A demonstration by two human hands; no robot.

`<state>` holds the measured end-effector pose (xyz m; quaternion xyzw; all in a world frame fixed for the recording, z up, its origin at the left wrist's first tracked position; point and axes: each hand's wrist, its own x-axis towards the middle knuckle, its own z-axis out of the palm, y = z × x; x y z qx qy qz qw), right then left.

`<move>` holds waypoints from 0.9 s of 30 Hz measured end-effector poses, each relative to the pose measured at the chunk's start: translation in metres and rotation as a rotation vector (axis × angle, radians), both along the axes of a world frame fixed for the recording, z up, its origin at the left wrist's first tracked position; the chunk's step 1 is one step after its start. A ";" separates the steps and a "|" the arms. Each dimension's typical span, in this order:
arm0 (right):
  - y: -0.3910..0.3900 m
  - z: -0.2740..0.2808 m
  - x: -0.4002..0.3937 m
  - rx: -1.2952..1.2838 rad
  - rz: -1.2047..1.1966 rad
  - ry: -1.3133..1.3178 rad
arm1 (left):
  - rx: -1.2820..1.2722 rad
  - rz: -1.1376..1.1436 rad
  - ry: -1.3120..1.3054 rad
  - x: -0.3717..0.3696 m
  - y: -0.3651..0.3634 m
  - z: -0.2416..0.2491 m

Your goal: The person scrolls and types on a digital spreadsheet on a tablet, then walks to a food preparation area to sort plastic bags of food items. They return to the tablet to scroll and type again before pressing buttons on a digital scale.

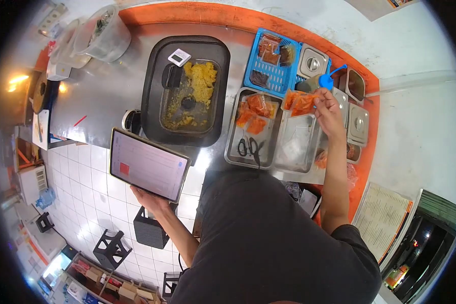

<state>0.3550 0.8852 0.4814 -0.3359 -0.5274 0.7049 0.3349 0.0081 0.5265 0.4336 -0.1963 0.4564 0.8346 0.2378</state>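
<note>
At the far counter, my right hand (329, 114) pinches an orange packet (303, 103) above the steel tray (295, 152), my left hand (149, 200) gripping the tablet (149, 164); sorting appears underway, calling next for careful placement.

Nothing legible anywhere. Tablet (149, 164) at near left showing a pale screen with a red square and faint lines, too small to read. Printed sheet (382, 215) at near right covered in rows of fine text, unreadable. Small white timer (179, 57) on the fryer, display too blurred for digits.
</note>
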 end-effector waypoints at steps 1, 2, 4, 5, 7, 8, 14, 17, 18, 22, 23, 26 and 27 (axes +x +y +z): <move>0.001 -0.001 -0.003 -0.032 -0.020 0.049 | 0.014 0.000 -0.011 -0.004 0.002 0.000; 0.002 -0.004 -0.005 -0.063 -0.043 0.101 | 0.016 -0.007 -0.014 -0.008 0.005 0.000; -0.004 -0.019 -0.017 -0.092 -0.087 0.101 | -0.024 -0.029 0.027 -0.016 0.012 0.001; -0.007 -0.028 -0.022 -0.123 -0.123 0.103 | -0.022 -0.046 0.027 -0.020 0.014 0.000; -0.014 -0.046 -0.025 0.046 -0.154 -0.152 | 0.031 -0.099 0.030 -0.026 0.016 -0.003; -0.017 -0.051 -0.022 0.210 -0.163 -0.410 | 0.030 -0.121 0.032 -0.028 0.019 -0.002; -0.070 0.009 0.085 0.060 -0.424 -0.340 | -0.022 -0.241 0.058 -0.025 0.039 0.004; -0.096 0.011 0.183 0.026 -0.778 -0.397 | 0.021 -0.312 0.064 -0.009 0.051 0.011; -0.106 -0.001 0.217 0.025 -0.824 -0.405 | 0.016 -0.321 0.074 -0.005 0.055 0.014; -0.133 -0.094 0.333 0.046 -0.784 -0.971 | 0.086 -0.401 0.051 0.010 0.065 0.013; -0.137 -0.123 0.354 0.119 -0.500 -1.249 | 0.088 -0.406 0.042 0.021 0.070 0.018; -0.140 -0.182 0.347 -0.023 -0.487 -0.899 | 0.091 -0.454 0.062 0.044 0.080 0.026; -0.138 -0.194 0.339 0.050 -0.461 -0.914 | 0.088 -0.465 0.076 0.052 0.083 0.028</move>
